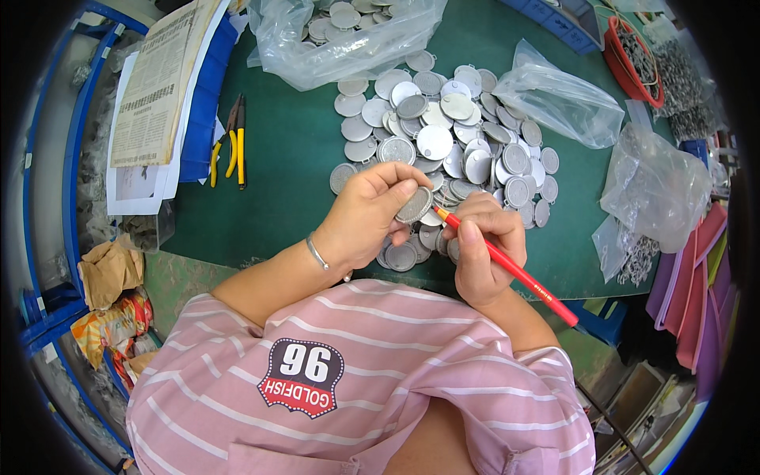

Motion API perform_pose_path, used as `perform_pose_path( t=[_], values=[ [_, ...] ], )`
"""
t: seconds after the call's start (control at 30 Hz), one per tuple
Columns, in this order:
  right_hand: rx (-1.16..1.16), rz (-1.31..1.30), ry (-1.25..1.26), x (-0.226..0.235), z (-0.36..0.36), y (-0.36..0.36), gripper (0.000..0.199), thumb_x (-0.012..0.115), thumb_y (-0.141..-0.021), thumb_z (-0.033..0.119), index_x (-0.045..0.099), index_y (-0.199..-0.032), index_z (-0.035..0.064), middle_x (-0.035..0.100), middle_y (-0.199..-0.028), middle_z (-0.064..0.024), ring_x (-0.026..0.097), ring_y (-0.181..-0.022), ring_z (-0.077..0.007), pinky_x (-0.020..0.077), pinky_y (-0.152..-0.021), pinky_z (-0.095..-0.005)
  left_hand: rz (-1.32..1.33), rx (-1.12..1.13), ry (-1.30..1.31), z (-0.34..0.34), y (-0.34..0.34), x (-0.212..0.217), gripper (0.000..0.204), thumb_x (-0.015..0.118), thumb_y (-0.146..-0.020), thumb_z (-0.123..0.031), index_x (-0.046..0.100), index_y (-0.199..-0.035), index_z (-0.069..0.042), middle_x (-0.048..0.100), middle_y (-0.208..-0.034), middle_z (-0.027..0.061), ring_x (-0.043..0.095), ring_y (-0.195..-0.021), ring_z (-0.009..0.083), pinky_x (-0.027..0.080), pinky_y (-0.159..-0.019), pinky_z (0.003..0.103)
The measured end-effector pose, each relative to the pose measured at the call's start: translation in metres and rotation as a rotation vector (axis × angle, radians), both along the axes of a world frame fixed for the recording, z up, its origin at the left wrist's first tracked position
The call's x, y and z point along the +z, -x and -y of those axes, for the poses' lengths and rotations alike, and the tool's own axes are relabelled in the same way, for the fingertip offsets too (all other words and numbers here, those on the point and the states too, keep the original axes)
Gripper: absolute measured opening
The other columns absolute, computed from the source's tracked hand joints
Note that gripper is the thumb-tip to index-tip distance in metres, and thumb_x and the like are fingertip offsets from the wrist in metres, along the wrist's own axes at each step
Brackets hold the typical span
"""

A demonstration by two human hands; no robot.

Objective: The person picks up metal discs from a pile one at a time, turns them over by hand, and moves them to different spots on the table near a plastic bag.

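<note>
My left hand (370, 207) pinches a round silver-grey metal disc (415, 206) between thumb and fingers, its patterned face turned up. In my right hand (489, 241) is a red pencil (518, 275), gripped like a pen. Its tip points left and meets or nearly meets the disc's right edge; I cannot tell if it touches. Under and beyond both hands lies a heap of similar metal discs (435, 142), some plain and some patterned, several with small loops on the rim. The heap rests on a green tabletop (277, 142).
A clear plastic bag (348, 59) of discs lies at the far side. Left are pliers (233, 150) with yellow handles and a blue bin (207, 111) under newspaper (154, 87). On the right sit another clear bag (558, 99), a red basket (631, 67) and a bag with small metal parts (653, 182).
</note>
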State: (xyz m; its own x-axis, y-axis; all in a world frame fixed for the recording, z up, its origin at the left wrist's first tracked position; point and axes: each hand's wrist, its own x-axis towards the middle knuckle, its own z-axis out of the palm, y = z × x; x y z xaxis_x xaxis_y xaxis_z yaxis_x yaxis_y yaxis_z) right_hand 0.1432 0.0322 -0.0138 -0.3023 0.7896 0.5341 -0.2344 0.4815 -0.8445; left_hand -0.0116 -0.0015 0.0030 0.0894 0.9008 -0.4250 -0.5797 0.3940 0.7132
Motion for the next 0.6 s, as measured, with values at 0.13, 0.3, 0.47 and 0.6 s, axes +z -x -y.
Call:
perform_pose_path(
  t=[0.13, 0.3, 0.47, 0.6],
  values=[
    [0.002, -0.020, -0.061, -0.0008, -0.0017, 0.0031, 0.010, 0.055, -0.081, 0.001, 0.047, -0.087, 0.0025, 0.059, -0.073, -0.0097, 0.051, -0.062, -0.0171, 0.0382, -0.064, -0.0305, 0.302, -0.056, 0.144, 0.0001, 0.0014, -0.0024, 0.015, 0.048, -0.090, -0.016, 0.052, -0.097, -0.003, 0.045, -0.067, -0.0014, 0.035, -0.050, 0.0029, 0.033, -0.043, 0.018],
    [0.002, -0.002, -0.056, -0.0047, 0.0000, 0.0041, 0.010, 0.055, -0.081, 0.000, 0.047, -0.087, 0.0026, 0.060, -0.075, -0.0100, 0.052, -0.064, -0.0174, 0.0380, -0.066, -0.0313, 0.395, -0.094, 0.212, -0.0005, 0.0031, -0.0021, 0.015, 0.047, -0.090, -0.015, 0.052, -0.097, -0.003, 0.045, -0.068, -0.0011, 0.034, -0.049, 0.0022, 0.032, -0.043, 0.018],
    [0.013, 0.041, -0.034, -0.0029, 0.0014, 0.0042, 0.010, 0.055, -0.080, -0.001, 0.048, -0.086, 0.0027, 0.059, -0.074, -0.0094, 0.052, -0.064, -0.0173, 0.0378, -0.065, -0.0312, 0.399, -0.093, 0.220, 0.0005, 0.0005, -0.0031, 0.015, 0.048, -0.090, -0.015, 0.053, -0.097, -0.003, 0.045, -0.068, -0.0015, 0.035, -0.048, 0.0020, 0.033, -0.043, 0.017],
    [0.040, 0.040, -0.061, -0.0019, 0.0021, 0.0035, 0.009, 0.054, -0.080, -0.001, 0.048, -0.086, 0.0026, 0.059, -0.075, -0.0091, 0.051, -0.063, -0.0174, 0.0380, -0.065, -0.0315, 0.434, -0.084, 0.227, 0.0017, -0.0011, -0.0051, 0.015, 0.048, -0.090, -0.015, 0.053, -0.097, -0.003, 0.045, -0.067, -0.0015, 0.035, -0.048, 0.0022, 0.033, -0.043, 0.018]
  ],
)
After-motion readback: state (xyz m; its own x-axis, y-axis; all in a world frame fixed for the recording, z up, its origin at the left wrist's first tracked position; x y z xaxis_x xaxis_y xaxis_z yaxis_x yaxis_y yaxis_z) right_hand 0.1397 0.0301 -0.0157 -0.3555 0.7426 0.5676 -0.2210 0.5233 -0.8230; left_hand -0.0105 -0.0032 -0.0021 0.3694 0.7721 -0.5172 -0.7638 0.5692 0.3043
